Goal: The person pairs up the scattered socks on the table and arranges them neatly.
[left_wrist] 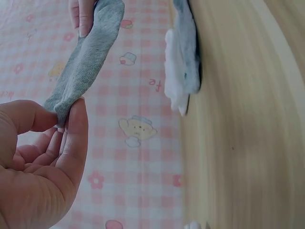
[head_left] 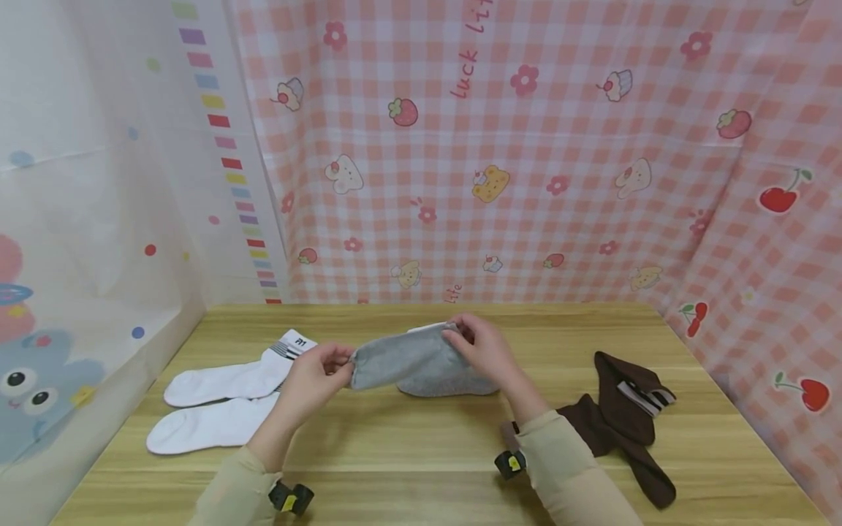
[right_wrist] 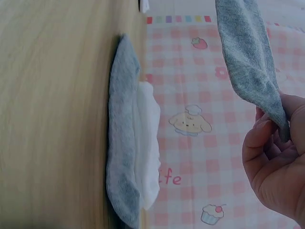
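A grey sock point(head_left: 397, 358) is stretched sideways in the air between the two hands. At its left end, my left hand point(head_left: 314, 380) pinches the fabric between thumb and fingers. My right hand point(head_left: 485, 349) pinches the other end, a little higher, as the right wrist view also shows with the sock point(right_wrist: 250, 62) hanging from the fingertips. Below and behind it, a second grey sock point(right_wrist: 123, 129) lies flat on the table. Beyond that one lies a white sock-like piece point(right_wrist: 149, 143), partly hidden in the head view.
Two white socks point(head_left: 217, 383) lie on the left of the wooden table point(head_left: 395, 467), one with black stripes at its cuff, partly behind the left forearm. Dark brown socks point(head_left: 625, 398) with a striped band lie crumpled at the right, near the right sleeve. A checked curtain point(head_left: 460, 183) hangs behind.
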The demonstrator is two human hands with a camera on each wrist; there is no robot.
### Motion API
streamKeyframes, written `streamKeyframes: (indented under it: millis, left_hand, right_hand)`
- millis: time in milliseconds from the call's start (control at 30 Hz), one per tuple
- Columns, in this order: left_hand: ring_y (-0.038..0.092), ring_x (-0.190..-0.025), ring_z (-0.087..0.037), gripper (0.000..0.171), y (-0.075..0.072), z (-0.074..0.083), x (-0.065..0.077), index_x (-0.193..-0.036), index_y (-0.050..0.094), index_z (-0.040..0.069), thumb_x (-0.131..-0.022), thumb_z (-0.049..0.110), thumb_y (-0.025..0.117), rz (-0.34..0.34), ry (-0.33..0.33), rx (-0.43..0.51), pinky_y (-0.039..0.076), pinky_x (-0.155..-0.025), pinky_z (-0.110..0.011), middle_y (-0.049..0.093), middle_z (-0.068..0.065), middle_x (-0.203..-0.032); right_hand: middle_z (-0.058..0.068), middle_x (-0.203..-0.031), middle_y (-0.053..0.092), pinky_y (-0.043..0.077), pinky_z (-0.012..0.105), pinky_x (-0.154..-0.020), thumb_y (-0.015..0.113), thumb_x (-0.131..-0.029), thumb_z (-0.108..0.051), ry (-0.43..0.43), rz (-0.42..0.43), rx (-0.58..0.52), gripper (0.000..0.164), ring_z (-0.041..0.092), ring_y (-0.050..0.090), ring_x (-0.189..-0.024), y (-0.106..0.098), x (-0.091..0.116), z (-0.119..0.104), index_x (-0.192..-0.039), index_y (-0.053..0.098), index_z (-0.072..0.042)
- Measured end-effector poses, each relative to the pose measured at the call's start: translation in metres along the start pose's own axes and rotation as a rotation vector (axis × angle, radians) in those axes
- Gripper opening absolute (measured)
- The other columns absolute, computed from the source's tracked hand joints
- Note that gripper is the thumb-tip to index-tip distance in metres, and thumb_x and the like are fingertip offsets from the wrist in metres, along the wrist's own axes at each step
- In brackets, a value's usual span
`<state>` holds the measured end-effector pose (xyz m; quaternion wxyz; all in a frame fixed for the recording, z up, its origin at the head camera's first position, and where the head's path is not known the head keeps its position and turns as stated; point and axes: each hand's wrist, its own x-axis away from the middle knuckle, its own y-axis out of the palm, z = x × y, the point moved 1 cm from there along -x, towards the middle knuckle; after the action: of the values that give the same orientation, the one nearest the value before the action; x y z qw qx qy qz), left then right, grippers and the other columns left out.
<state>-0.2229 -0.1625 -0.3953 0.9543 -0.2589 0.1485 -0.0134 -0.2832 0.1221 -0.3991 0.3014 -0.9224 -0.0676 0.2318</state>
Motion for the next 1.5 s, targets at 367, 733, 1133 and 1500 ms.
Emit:
streamKeyframes:
  millis: [367,733,1133,1500]
  left_hand:
    - [0.066,-0.077,-0.017,0.019,0.014,0.004,-0.007,-0.108,0.068,-0.004,-0.089,-0.001,0.065,-0.023,-0.004,0.058,0.055,-0.065,-0.025,0.071,-0.009,-0.090]
    - [0.067,-0.076,-0.017,0.019,0.033,0.003,-0.019,-0.105,0.069,-0.008,-0.087,-0.004,0.065,-0.068,0.042,0.127,0.054,-0.064,-0.023,0.072,-0.013,-0.088]
    - [0.068,-0.076,-0.019,0.018,0.056,-0.010,-0.031,-0.101,0.067,-0.012,-0.086,-0.003,0.062,-0.157,0.014,0.156,0.056,-0.066,-0.025,0.071,-0.015,-0.087]
    - [0.065,-0.071,-0.012,0.017,0.071,-0.023,-0.044,-0.098,0.070,-0.007,-0.082,-0.002,0.064,-0.173,-0.057,0.074,0.055,-0.065,-0.027,0.071,-0.009,-0.081]
  right_hand:
    - [-0.002,-0.073,0.056,0.041,0.029,-0.056,0.066,-0.096,-0.022,0.010,0.016,0.032,0.014,0.015,0.048,-0.064,-0.012,0.005,0.009,-0.100,0.066,-0.009]
    - [-0.002,-0.078,0.060,0.044,0.032,-0.061,0.067,-0.096,-0.020,-0.003,0.017,0.117,0.013,0.014,0.051,-0.067,-0.026,0.011,0.023,-0.100,0.066,-0.008]
    - [-0.003,-0.078,0.059,0.044,0.032,-0.062,0.071,-0.093,-0.018,-0.016,-0.021,0.227,0.010,0.013,0.050,-0.068,-0.032,0.013,0.045,-0.094,0.066,-0.009]
    - [-0.003,-0.071,0.052,0.040,0.030,-0.059,0.070,-0.093,-0.019,0.018,-0.147,0.296,0.014,0.013,0.045,-0.064,-0.027,0.007,0.064,-0.086,0.063,-0.010]
